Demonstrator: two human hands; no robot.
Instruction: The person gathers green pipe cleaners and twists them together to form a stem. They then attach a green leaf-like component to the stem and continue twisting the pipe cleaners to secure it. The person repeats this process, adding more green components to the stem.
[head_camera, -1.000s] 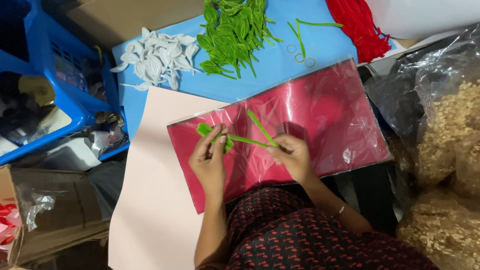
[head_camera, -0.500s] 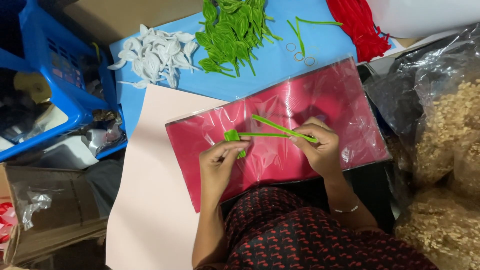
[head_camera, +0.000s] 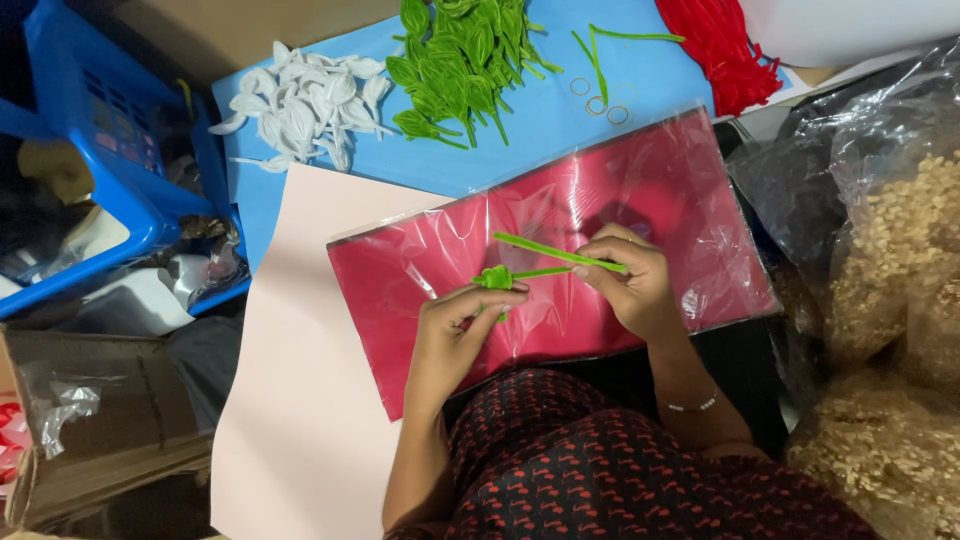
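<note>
My left hand (head_camera: 455, 335) pinches a small green leaf shape (head_camera: 493, 278) made of fuzzy pipe cleaner. My right hand (head_camera: 632, 282) grips the two long green stems (head_camera: 545, 252) that run from that leaf to the right. Both hands hover over a red sheet pack in clear plastic wrap (head_camera: 420, 275), which lies on a pale pink sheet (head_camera: 300, 400).
On the blue sheet (head_camera: 650, 80) beyond lie a heap of white leaf shapes (head_camera: 300, 105), a heap of green leaf shapes (head_camera: 460, 60), loose green stems with small rings (head_camera: 597, 95), and red pipe cleaners (head_camera: 715, 45). A blue crate (head_camera: 100, 150) stands left, a cardboard box (head_camera: 90, 420) lower left, plastic bags of tan material (head_camera: 890, 280) right.
My hands have drawn apart: the right hand moved right along the stems, the left hand stayed on the leaf end. The stems now lie flatter, pointing right.
</note>
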